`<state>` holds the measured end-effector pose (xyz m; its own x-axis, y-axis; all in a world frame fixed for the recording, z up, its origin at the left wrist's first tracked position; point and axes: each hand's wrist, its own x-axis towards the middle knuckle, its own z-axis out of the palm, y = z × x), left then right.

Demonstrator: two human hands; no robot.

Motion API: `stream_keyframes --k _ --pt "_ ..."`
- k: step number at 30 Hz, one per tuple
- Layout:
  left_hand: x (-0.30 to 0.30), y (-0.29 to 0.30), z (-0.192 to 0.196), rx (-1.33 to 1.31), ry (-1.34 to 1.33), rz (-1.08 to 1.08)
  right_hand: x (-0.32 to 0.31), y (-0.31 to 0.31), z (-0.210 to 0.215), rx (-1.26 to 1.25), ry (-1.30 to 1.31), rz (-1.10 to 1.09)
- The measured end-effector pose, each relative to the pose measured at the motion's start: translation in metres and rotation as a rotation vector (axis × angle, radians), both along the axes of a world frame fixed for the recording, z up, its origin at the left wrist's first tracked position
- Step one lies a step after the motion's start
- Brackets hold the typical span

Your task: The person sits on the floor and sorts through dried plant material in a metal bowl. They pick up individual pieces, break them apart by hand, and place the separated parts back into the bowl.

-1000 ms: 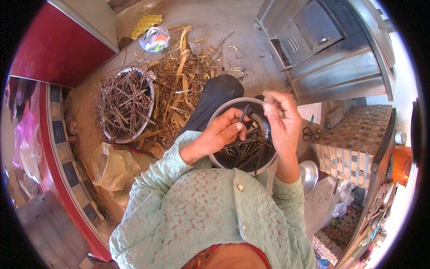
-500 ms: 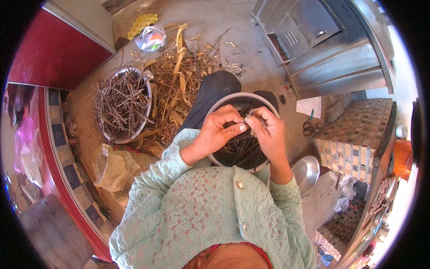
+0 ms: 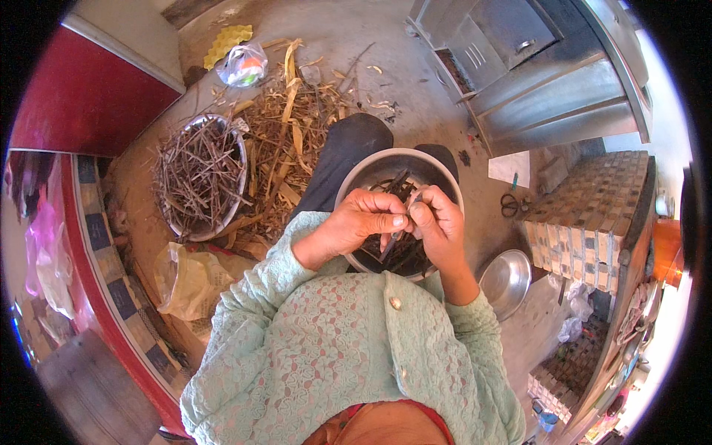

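My left hand and my right hand meet over a round metal basin between my knees. Both are closed in a pinch, fingertips nearly touching. A dark, dry, pod-like strip slants down from under my left fingers, its upper end hidden by the fingertips. Something small and greyish shows at my right thumb and forefinger, perhaps part of the same strip. Inside the basin lie several dark dry pieces, partly covered by my hands.
To the left, a second basin is heaped with thin brown sticks. Dry husks and stalks litter the floor beside it. A yellowish plastic bag lies nearer. At right are a shiny metal bowl, scissors and a tiled block.
My hands have dropped slightly and the left fingers have shifted. A dark strip now shows below them, and the basin's contents look rearranged. The view has tilted a little.
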<state>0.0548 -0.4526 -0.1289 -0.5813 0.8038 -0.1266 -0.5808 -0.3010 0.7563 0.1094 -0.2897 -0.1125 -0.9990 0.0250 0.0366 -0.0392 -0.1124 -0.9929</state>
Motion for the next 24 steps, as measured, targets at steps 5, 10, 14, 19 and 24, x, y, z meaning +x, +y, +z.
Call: stream_keyframes --k 5,10,14,19,24 --pt "-0.001 0.001 -0.002 0.021 0.010 -0.063 0.005 0.001 -0.003 -0.263 -0.116 0.009" --pt "0.000 0.000 -0.010 -0.067 0.193 0.046 0.003 0.006 -0.004 -0.111 -0.034 -0.011" --pt "0.003 0.003 -0.009 -0.063 0.176 0.109 0.004 0.011 -0.010 0.010 0.052 -0.052" --pt "0.005 0.003 0.003 -0.107 0.231 0.183 0.007 0.011 -0.006 0.182 0.099 -0.094" --pt "0.003 0.003 0.012 -0.178 0.277 0.232 0.010 0.009 -0.006 0.335 0.077 -0.089"
